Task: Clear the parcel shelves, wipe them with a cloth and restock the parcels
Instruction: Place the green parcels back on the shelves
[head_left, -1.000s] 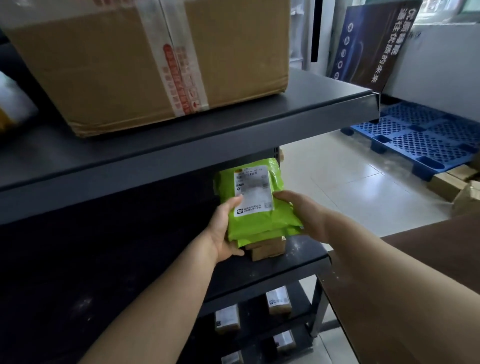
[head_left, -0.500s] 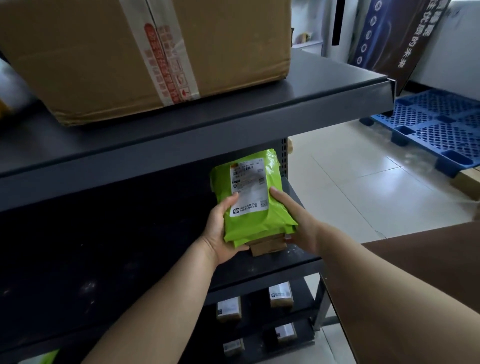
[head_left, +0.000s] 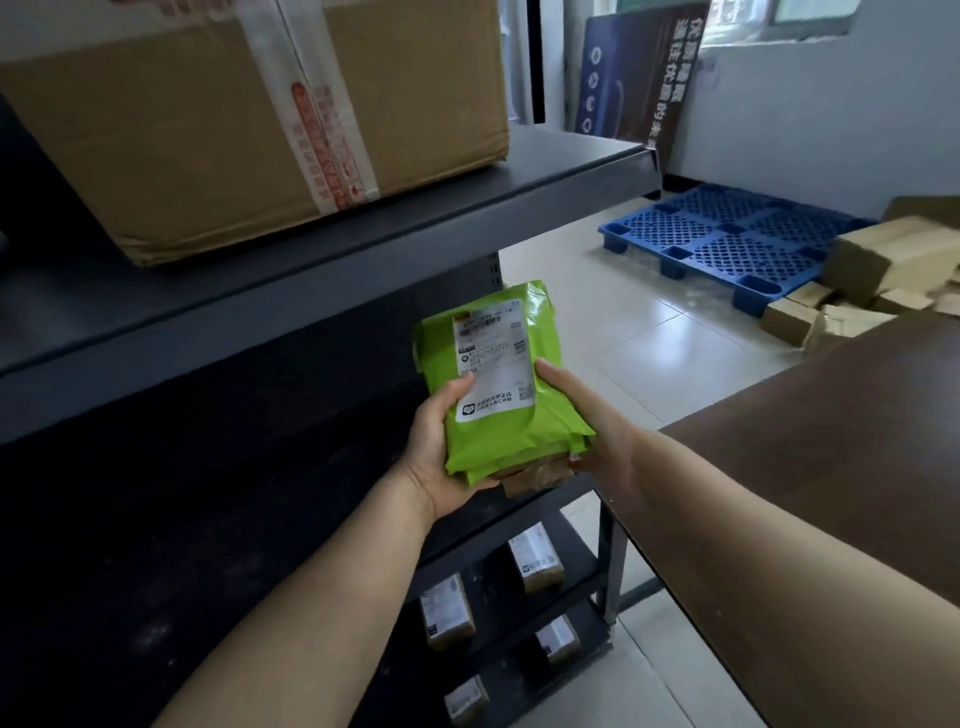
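The stack of green mailer parcels (head_left: 501, 395) sits label-up at the centre of the view, level with the right end of the middle shelf (head_left: 337, 467) and just under the upper shelf (head_left: 363, 270). A small brown box (head_left: 535, 475) lies beneath the mailers and is carried with them as one bundle. Whether the bundle's underside touches the shelf or hangs just clear of its near edge cannot be determined.

The left hand (head_left: 441, 447) grips the bundle's left edge, thumb on top beside the label and fingers curled underneath. The right hand (head_left: 587, 421) clamps the right edge in the same manner. This two-sided hold is judged necessary because the slick film bags would slide off one another and off the box if held from one side only.

The large cardboard box (head_left: 234, 130) occupies the upper shelf at far left. Small labelled parcels (head_left: 535, 558) stand on the lower tiers. A brown table (head_left: 831, 467) lies near right, just beside the shelf frame. It is judged a possible staging surface.

A blue pallet (head_left: 727, 239) and loose cartons (head_left: 883, 260) lie on the floor at far right.

The step in hand cannot be fixed: removal for wiping or restocking. No cloth is in view.
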